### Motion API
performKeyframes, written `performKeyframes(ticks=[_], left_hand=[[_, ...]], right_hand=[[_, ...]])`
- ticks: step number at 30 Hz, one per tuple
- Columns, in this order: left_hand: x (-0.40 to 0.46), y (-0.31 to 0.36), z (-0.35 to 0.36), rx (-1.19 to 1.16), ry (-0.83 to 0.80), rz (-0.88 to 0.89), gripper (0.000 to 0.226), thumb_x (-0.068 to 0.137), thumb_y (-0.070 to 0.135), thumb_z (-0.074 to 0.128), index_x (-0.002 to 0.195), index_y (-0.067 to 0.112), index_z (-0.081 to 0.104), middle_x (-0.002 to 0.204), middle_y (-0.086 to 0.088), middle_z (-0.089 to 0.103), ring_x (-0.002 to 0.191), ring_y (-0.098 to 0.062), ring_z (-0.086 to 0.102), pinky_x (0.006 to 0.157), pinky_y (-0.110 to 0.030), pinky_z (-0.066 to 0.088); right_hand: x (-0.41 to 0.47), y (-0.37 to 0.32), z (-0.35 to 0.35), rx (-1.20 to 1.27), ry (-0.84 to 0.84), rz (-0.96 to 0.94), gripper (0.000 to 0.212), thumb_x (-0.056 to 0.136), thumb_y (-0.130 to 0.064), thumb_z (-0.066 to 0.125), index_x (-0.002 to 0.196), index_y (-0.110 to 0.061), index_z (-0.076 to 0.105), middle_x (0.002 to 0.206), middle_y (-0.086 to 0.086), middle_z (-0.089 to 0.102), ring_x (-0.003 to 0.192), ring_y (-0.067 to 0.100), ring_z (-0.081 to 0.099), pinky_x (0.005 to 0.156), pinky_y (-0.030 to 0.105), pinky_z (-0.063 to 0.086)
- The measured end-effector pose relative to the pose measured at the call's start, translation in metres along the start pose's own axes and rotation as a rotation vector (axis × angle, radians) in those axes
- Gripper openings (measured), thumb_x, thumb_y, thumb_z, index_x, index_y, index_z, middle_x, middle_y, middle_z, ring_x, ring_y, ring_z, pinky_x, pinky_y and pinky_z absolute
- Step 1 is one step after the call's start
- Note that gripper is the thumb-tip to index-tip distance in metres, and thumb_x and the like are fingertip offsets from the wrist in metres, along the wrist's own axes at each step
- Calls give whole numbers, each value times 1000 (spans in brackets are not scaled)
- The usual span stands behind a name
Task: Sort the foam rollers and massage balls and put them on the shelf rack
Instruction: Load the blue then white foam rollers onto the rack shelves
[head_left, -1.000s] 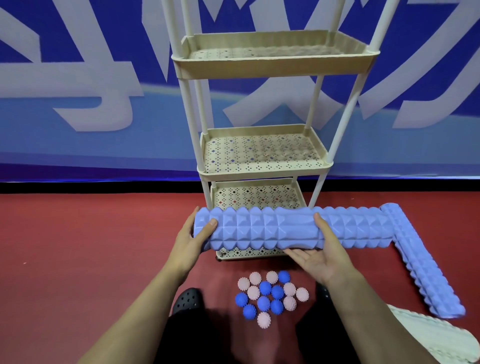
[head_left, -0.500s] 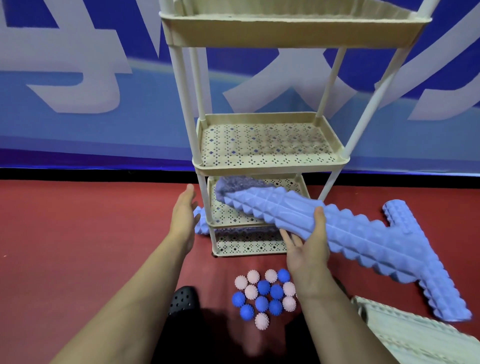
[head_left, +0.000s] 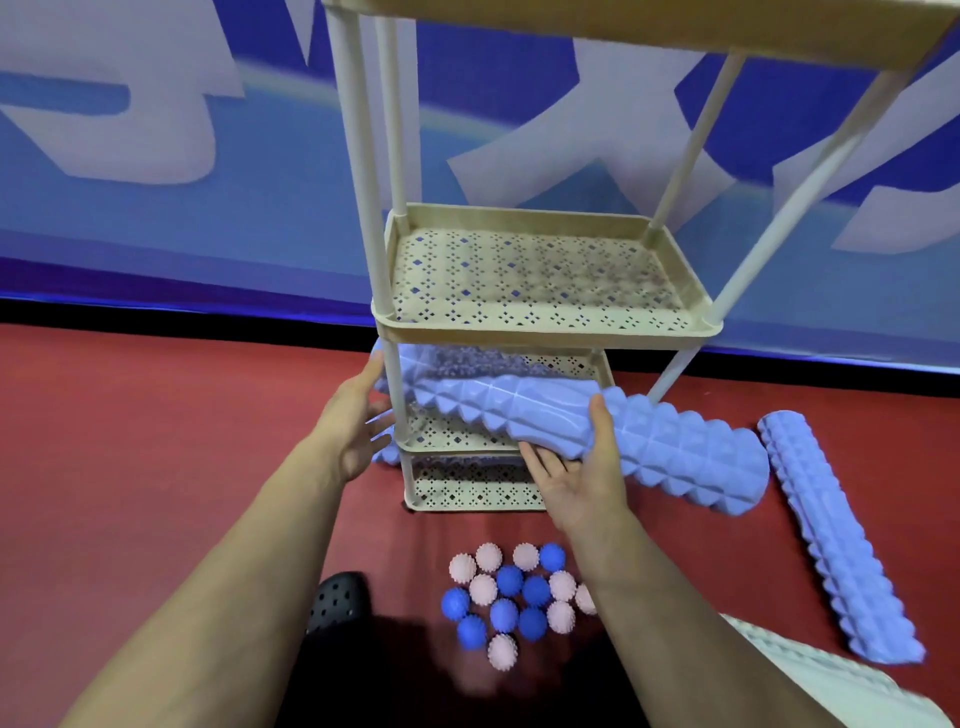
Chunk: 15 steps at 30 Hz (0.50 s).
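Hands at work on a sorting job, left to right: the left hand (head_left: 353, 421), fingers straight and spread, touches the near end of a lilac roller (head_left: 571, 415) where it pokes out past the rack's (head_left: 545, 332) front-left post, apparently to steady and guide it. The roller lies slanted across the shelf (head_left: 457, 439) under the middle tier, too long to fit, its right end jutting out over the floor (head_left: 156, 441). The right hand (head_left: 576, 478) cradles it from below, thumb hooked over the top, seemingly feeding it in. Blue and pink balls (head_left: 514, 597) sit clustered on the floor in front of the rack, not yet shelved. Farther right a second roller (head_left: 831, 535) lies on the floor. The floor is red matting; a blue-and-white banner (head_left: 156, 130) lines the wall behind.
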<state>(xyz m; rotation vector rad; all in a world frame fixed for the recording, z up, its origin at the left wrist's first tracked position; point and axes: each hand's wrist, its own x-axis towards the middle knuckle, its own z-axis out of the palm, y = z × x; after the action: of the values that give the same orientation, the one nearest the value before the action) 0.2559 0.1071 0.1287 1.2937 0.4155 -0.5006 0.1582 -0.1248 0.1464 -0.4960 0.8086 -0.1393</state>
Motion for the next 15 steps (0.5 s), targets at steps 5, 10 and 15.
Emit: performKeyframes(ticks=[5, 10, 15], left_hand=[[7, 6, 11, -24, 68, 64, 44, 86, 51, 72, 107, 13, 64, 87, -10, 58, 72, -28, 58, 70, -42, 55], [13, 3, 14, -172, 200, 119, 44, 81, 45, 78, 96, 14, 51, 59, -3, 43, 53, -22, 46, 47, -25, 43], [10, 1, 17, -196, 220, 163, 39, 86, 39, 74, 88, 16, 42, 56, 0, 38, 42, -15, 32, 43, -23, 35]], right_hand=[[5, 2, 3, -63, -19, 40, 60, 78, -43, 82, 130, -19, 64, 127, 10, 69, 112, 28, 67, 102, 42, 52], [1, -4, 4, -198, 3, 139, 71, 80, -48, 79, 134, -10, 53, 146, 16, 49, 132, 29, 50, 116, 42, 38], [10, -40, -13, -418, 116, 71, 98, 47, -71, 88, 124, -17, 62, 139, 1, 58, 132, 22, 52, 116, 50, 34]])
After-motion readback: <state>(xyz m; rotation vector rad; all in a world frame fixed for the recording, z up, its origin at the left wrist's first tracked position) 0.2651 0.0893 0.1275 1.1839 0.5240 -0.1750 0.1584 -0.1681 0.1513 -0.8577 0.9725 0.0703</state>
